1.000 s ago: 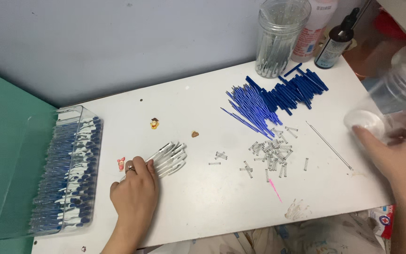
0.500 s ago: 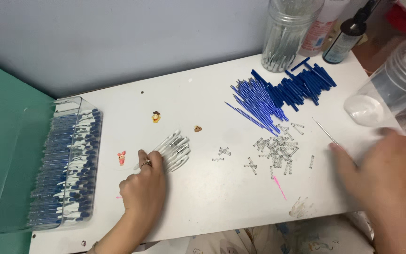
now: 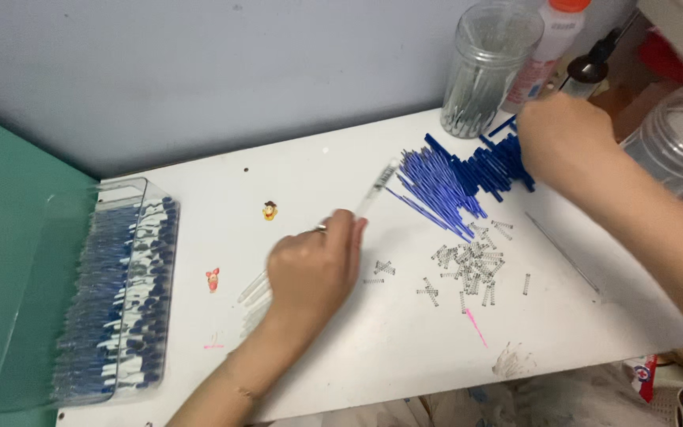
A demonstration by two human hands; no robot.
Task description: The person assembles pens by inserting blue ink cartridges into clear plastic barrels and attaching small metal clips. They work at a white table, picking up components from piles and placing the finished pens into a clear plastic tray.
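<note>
Moved: since half a second ago the right hand has swung from the counter's near edge up to the blue refills; the left hand has lifted one clear barrel off the bundle.
Left hand (image 3: 310, 269): fingers curled, pinching a clear pen barrel (image 3: 375, 191) that slants up and away from the fingertips toward the refills.
Under the left hand: loose clear barrels (image 3: 253, 294) lie on the white counter (image 3: 310, 174), partly hidden by the palm.
Just right of the left hand: small metal springs (image 3: 468, 269) scattered, with a pink mark beyond them on the near side.
Left of the left hand: a clear tray (image 3: 112, 292) of assembled blue-and-white pens, well apart.
Right hand (image 3: 567, 138): knuckles up, pressed onto the far end of the blue refill pile (image 3: 452, 178); whether it grips any I cannot tell.
Beyond the right hand: a clear jar (image 3: 488, 67), a white bottle and a dark dropper bottle.
</note>
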